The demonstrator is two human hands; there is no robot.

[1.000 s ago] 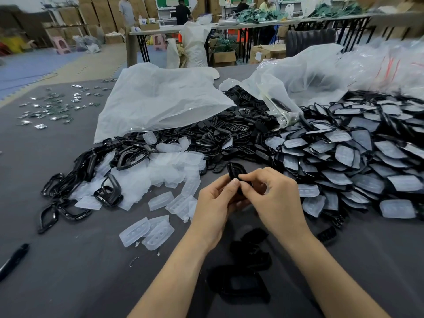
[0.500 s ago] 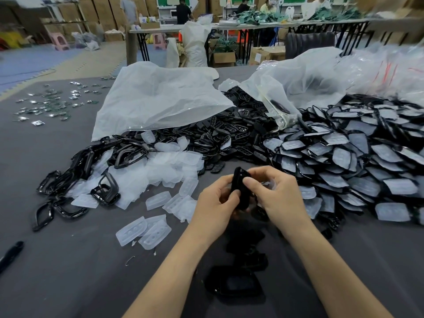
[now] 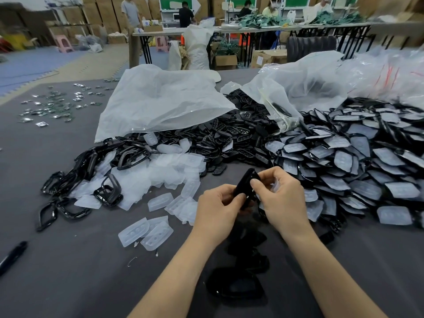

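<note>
Half of the black key-fob shell (image 3: 246, 183) is hidden behind the left hand (image 3: 218, 210) and right hand (image 3: 282, 198), its inside unreadable. Left thumb and curled fingers pinch its lower end; right thumb and forefinger pinch its upper edge, a translucent pad (image 3: 275, 185) tucked behind them. Right of the shell a heap of padded shells (image 3: 355, 171) crowds close; left and below it stretches open grey table cover (image 3: 68, 260).

Black shell (image 3: 246, 187); translucent white pads (image 3: 146, 230); grey table (image 3: 68, 271).

White plastic bag (image 3: 165, 104), black pen (image 3: 12, 255), scattered green circuit boards (image 3: 52, 106)
</note>
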